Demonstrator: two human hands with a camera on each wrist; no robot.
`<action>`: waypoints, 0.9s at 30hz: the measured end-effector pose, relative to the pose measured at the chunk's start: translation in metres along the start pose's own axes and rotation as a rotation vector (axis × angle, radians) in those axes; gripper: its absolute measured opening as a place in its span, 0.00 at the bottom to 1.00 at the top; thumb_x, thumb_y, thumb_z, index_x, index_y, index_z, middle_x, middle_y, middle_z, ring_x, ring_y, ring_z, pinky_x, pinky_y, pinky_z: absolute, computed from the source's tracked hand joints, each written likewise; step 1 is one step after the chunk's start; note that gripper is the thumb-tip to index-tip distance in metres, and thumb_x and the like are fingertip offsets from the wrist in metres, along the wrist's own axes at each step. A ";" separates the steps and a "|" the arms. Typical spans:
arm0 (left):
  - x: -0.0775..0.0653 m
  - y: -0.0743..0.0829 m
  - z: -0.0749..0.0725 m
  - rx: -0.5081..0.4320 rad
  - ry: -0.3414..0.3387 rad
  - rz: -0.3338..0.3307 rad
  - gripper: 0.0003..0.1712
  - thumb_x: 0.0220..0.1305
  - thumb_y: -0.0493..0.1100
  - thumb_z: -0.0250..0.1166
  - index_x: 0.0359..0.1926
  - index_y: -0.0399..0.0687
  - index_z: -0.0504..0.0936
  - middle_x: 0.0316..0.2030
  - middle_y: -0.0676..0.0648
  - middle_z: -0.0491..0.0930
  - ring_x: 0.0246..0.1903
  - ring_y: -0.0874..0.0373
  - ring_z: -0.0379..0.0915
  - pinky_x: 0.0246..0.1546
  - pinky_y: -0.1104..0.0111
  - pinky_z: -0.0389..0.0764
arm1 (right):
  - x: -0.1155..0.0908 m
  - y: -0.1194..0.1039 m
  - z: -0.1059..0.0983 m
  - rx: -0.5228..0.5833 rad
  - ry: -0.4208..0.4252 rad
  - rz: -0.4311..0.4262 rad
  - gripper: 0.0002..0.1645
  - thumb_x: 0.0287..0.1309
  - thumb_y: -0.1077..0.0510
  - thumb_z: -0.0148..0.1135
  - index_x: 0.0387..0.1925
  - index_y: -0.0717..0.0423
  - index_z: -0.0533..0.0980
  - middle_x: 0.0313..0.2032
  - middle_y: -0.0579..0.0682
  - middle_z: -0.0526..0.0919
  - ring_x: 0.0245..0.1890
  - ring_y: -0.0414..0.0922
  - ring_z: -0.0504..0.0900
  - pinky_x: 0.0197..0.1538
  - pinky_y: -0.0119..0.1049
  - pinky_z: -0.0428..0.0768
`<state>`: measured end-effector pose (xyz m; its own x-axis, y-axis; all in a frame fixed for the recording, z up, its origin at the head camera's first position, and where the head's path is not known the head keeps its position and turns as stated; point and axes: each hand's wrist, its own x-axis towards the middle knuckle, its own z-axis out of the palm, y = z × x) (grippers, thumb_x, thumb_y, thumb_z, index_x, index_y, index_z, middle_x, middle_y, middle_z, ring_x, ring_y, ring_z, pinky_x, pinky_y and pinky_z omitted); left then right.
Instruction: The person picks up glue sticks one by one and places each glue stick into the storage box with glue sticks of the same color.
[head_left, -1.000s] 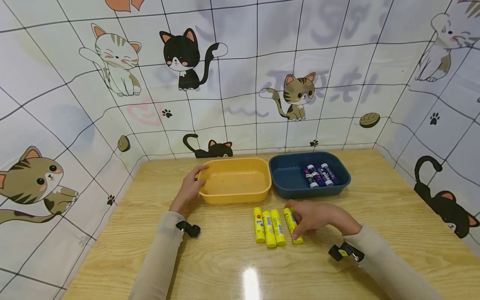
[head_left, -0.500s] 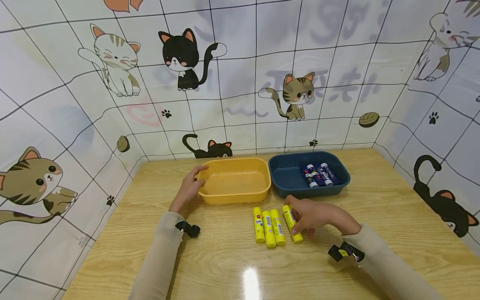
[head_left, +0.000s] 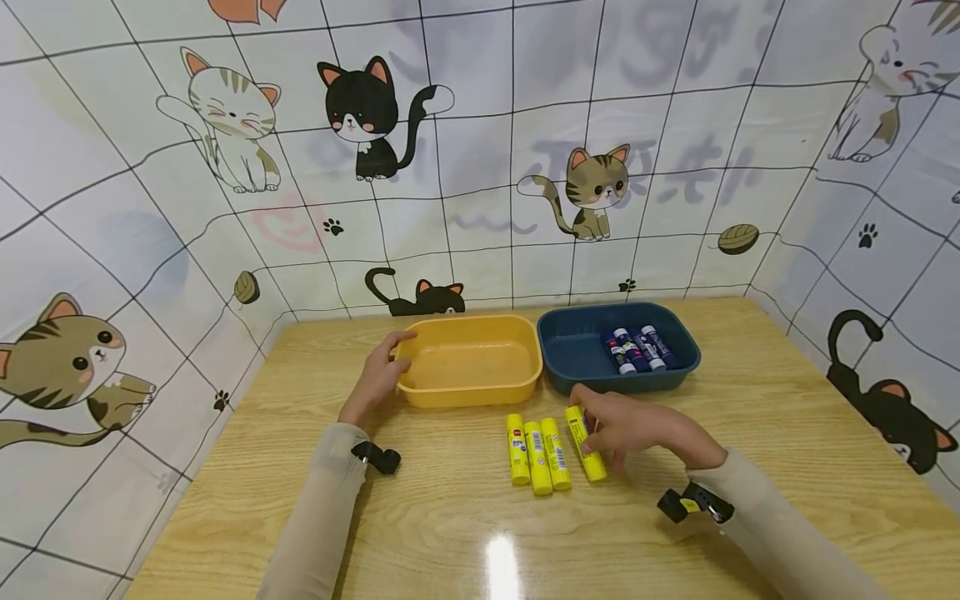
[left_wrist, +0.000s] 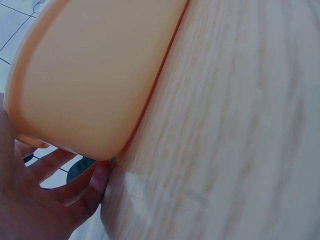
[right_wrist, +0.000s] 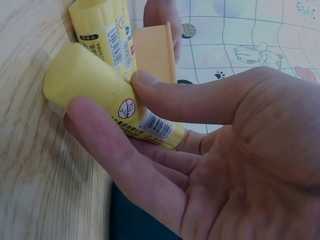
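Thumb and fingers of my right hand point(head_left: 633, 429) pinch a yellow glue stick point(head_left: 584, 443), slanted close over the table. In the right wrist view, this glue stick point(right_wrist: 150, 125) shows its barcode, between thumb and fingers. Just left of it several more yellow glue sticks point(head_left: 537, 458) lie side by side. My left hand point(head_left: 377, 379) grips the left end of a yellow plastic basket point(head_left: 472, 397). In the left wrist view its fingers point(left_wrist: 75, 192) lie along the outside of the basket wall, under the rim.
A dark blue basket point(head_left: 592, 382) stands against the yellow one's right side. Several dark blue glue sticks with white caps point(head_left: 637, 352) lie in its right half. Behind rises a cat-patterned cloth backdrop point(head_left: 480, 208). The wooden table point(head_left: 420, 517) extends toward the front.
My right hand has shifted slightly away from me, and the pinched yellow glue stick has moved with it. The left hand and both baskets stay in place.
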<state>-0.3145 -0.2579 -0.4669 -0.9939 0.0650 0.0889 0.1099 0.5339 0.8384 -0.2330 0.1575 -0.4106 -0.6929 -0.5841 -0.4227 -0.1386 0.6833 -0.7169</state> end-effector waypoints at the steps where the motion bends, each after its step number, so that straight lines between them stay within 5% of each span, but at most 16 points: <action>1: 0.000 0.000 0.000 0.001 0.000 -0.002 0.32 0.68 0.36 0.53 0.72 0.53 0.71 0.76 0.40 0.63 0.60 0.38 0.76 0.50 0.60 0.77 | 0.000 0.000 -0.001 0.003 0.000 -0.007 0.30 0.66 0.66 0.65 0.62 0.54 0.61 0.47 0.58 0.79 0.25 0.52 0.87 0.30 0.45 0.87; 17: 0.000 0.000 -0.001 0.016 0.013 -0.011 0.32 0.68 0.35 0.53 0.73 0.52 0.70 0.76 0.41 0.64 0.61 0.37 0.73 0.55 0.55 0.78 | -0.004 -0.001 -0.004 0.005 0.016 -0.069 0.26 0.69 0.65 0.62 0.61 0.56 0.61 0.45 0.58 0.78 0.29 0.50 0.86 0.31 0.45 0.87; 27: 0.000 0.001 -0.001 0.014 0.005 0.003 0.32 0.68 0.36 0.52 0.73 0.52 0.70 0.75 0.41 0.64 0.59 0.38 0.75 0.49 0.60 0.78 | -0.005 -0.002 -0.008 0.015 0.044 -0.130 0.27 0.70 0.64 0.62 0.62 0.58 0.58 0.46 0.60 0.79 0.32 0.49 0.86 0.31 0.43 0.87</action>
<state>-0.3149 -0.2583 -0.4659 -0.9937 0.0621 0.0938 0.1125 0.5457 0.8304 -0.2346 0.1623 -0.4024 -0.7002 -0.6474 -0.3009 -0.2189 0.5958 -0.7727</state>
